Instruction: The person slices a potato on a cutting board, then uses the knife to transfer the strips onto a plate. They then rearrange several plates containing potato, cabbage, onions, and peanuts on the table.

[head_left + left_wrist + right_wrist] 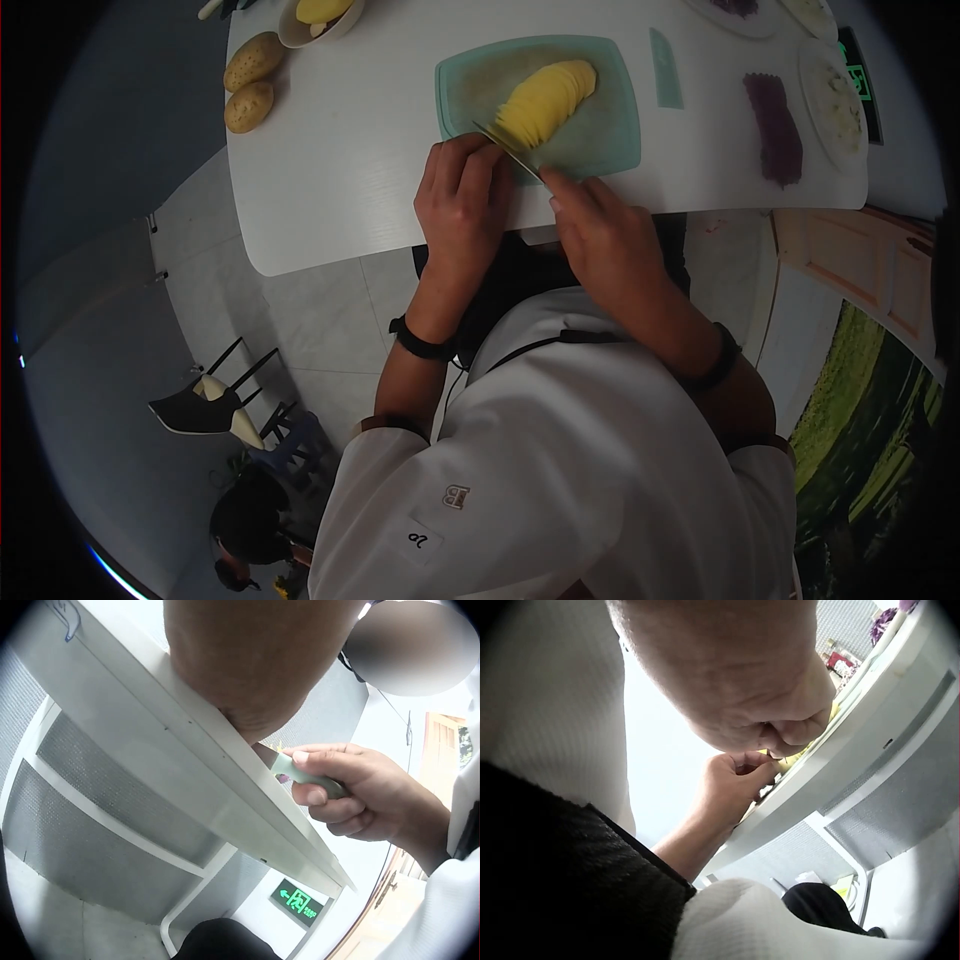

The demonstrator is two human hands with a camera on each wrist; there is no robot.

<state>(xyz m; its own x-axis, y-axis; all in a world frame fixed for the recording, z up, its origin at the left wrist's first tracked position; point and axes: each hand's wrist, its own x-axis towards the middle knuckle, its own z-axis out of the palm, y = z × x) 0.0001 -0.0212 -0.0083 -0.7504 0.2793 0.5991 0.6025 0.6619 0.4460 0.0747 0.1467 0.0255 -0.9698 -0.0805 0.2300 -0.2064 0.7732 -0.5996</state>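
Observation:
A peeled yellow potato, cut into a leaning row of thin slices (548, 100), lies on the pale green cutting board (462, 88). Over the board's near edge, my left hand (462, 200) bends its fingers down at the near end of the row and grips the potato there, mostly hiding that end. My right hand (612, 238) holds a knife (508, 150), its blade slanting between the left fingers and the slices. The light green knife handle (313, 780) sits within the right fingers in the left wrist view.
Two unpeeled potatoes (252, 62) and a bowl (294, 34) with peeled potato stand at the far left. Right of the board lie a green blade-shaped piece (665, 70), a purple strip of food (775, 130) and a plate (812, 95) with pale pieces. The table's edge (340, 260) runs nearby.

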